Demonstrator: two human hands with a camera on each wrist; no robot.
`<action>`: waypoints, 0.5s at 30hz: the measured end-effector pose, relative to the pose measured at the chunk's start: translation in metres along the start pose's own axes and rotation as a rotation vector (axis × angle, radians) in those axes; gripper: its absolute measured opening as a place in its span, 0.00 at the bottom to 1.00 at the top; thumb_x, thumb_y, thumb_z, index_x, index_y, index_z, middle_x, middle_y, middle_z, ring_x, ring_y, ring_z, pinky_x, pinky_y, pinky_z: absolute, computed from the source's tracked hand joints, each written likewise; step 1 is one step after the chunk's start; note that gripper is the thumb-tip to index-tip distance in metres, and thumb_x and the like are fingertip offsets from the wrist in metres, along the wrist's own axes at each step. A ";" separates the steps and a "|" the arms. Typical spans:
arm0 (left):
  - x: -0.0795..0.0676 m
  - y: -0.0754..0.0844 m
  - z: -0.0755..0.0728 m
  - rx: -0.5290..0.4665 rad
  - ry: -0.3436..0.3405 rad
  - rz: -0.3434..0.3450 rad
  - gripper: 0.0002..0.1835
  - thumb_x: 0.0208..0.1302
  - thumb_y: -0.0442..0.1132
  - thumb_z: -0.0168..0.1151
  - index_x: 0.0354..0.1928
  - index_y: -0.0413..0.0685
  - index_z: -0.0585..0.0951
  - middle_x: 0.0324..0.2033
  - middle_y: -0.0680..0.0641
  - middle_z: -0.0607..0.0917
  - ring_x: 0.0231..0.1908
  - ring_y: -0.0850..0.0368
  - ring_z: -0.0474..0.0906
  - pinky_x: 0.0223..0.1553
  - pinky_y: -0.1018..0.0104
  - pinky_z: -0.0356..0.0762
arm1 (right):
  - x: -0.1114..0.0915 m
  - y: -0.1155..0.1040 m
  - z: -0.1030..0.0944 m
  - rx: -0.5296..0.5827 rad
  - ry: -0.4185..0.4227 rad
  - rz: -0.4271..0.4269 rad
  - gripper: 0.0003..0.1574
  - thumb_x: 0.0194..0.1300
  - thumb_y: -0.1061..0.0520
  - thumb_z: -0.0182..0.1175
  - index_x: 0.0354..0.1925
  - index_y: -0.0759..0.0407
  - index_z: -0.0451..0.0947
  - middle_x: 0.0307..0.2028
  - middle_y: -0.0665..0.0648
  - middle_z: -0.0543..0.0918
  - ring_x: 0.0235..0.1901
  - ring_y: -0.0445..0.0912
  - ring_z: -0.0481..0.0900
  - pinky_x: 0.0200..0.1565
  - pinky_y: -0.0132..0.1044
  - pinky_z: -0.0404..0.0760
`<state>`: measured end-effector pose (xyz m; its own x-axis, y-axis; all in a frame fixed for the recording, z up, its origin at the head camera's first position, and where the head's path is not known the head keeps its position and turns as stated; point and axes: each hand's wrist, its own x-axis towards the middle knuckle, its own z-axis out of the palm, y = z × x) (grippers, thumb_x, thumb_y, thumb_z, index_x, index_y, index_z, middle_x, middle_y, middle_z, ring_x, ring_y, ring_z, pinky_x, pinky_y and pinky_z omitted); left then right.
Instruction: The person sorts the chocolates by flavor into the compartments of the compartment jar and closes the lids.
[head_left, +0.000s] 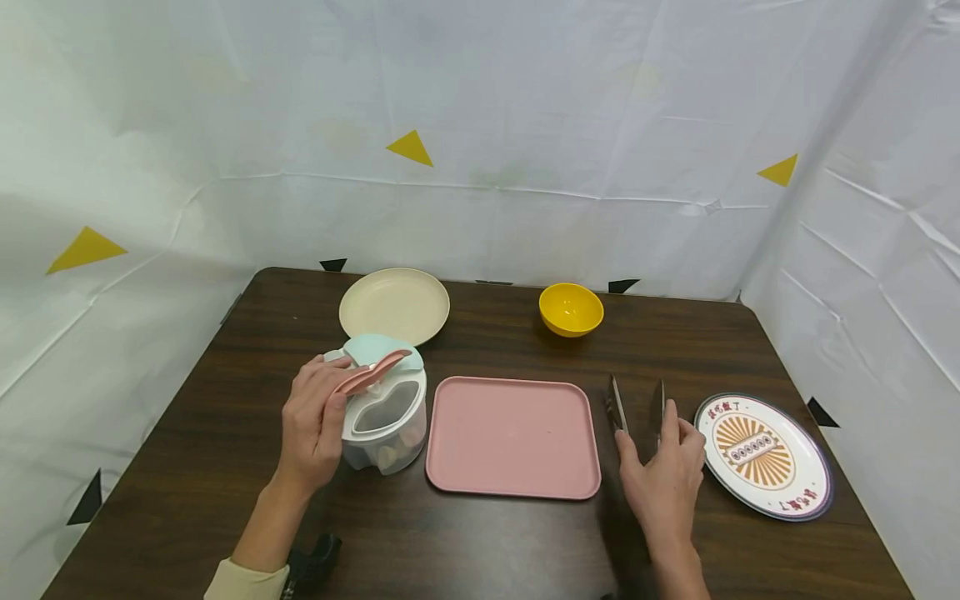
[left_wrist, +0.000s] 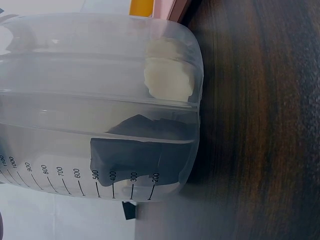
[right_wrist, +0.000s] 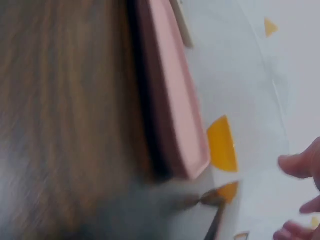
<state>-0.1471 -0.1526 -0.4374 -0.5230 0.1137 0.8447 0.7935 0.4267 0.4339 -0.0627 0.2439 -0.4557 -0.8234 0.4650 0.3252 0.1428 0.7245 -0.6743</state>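
Note:
A clear divided container (head_left: 382,446) stands left of centre, with a mint lid flap (head_left: 375,346) and a raised pink lid flap (head_left: 372,373). My left hand (head_left: 311,417) pinches the pink flap's near end between thumb and fingers. Through the container's wall in the left wrist view show a pale piece (left_wrist: 169,80) and a dark piece (left_wrist: 135,160). At the right, metal tongs (head_left: 617,407) spread two arms; their joined end is hidden. My right hand (head_left: 663,487) is over them, thumb by the left arm, fingers by the right, spread apart in the right wrist view.
A pink tray (head_left: 513,437) lies between the hands. Behind are a cream plate (head_left: 393,304) and a yellow bowl (head_left: 572,310). A patterned white plate (head_left: 806,475) sits at the right. White sheeting (head_left: 510,100) surrounds the dark wooden table (head_left: 465,546).

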 end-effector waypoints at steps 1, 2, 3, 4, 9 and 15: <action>0.000 0.000 0.000 0.001 0.001 0.003 0.19 0.71 0.41 0.45 0.44 0.39 0.84 0.41 0.43 0.86 0.52 0.40 0.77 0.65 0.44 0.58 | 0.001 -0.005 0.001 0.031 0.020 -0.048 0.50 0.57 0.58 0.69 0.72 0.67 0.58 0.58 0.76 0.62 0.58 0.68 0.61 0.55 0.63 0.60; 0.000 0.000 0.000 0.001 0.004 0.008 0.19 0.71 0.41 0.45 0.43 0.39 0.84 0.41 0.43 0.86 0.51 0.40 0.77 0.64 0.43 0.58 | 0.002 -0.010 0.003 0.063 0.030 -0.095 0.49 0.56 0.60 0.70 0.71 0.67 0.59 0.58 0.76 0.63 0.58 0.67 0.62 0.56 0.61 0.61; 0.000 0.000 0.000 0.001 0.007 0.013 0.19 0.71 0.41 0.45 0.43 0.39 0.84 0.40 0.43 0.86 0.51 0.39 0.77 0.64 0.43 0.59 | 0.002 -0.015 0.006 0.092 0.029 -0.135 0.49 0.55 0.62 0.71 0.71 0.67 0.61 0.57 0.75 0.64 0.58 0.66 0.63 0.56 0.59 0.62; 0.000 -0.001 0.000 0.001 0.010 0.018 0.19 0.71 0.41 0.45 0.43 0.38 0.84 0.40 0.43 0.86 0.51 0.39 0.77 0.64 0.43 0.59 | 0.002 -0.020 0.008 0.118 0.015 -0.167 0.48 0.55 0.62 0.71 0.71 0.66 0.62 0.57 0.74 0.64 0.56 0.64 0.64 0.55 0.57 0.64; -0.001 -0.001 0.000 -0.004 0.018 0.032 0.19 0.71 0.41 0.45 0.42 0.38 0.84 0.39 0.43 0.86 0.50 0.39 0.77 0.63 0.43 0.59 | -0.002 -0.050 0.024 0.220 -0.141 -0.240 0.48 0.56 0.62 0.71 0.71 0.61 0.63 0.57 0.67 0.67 0.52 0.56 0.70 0.50 0.51 0.72; 0.000 -0.001 0.001 -0.012 0.025 0.043 0.19 0.71 0.41 0.46 0.42 0.37 0.84 0.39 0.42 0.86 0.49 0.38 0.78 0.63 0.42 0.59 | -0.008 -0.086 0.041 0.309 -0.289 -0.355 0.47 0.58 0.60 0.70 0.73 0.52 0.62 0.59 0.59 0.70 0.54 0.50 0.71 0.47 0.50 0.77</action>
<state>-0.1480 -0.1525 -0.4383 -0.4801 0.1091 0.8704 0.8192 0.4107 0.4004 -0.0907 0.1574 -0.4276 -0.9153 0.0292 0.4017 -0.3027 0.6083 -0.7337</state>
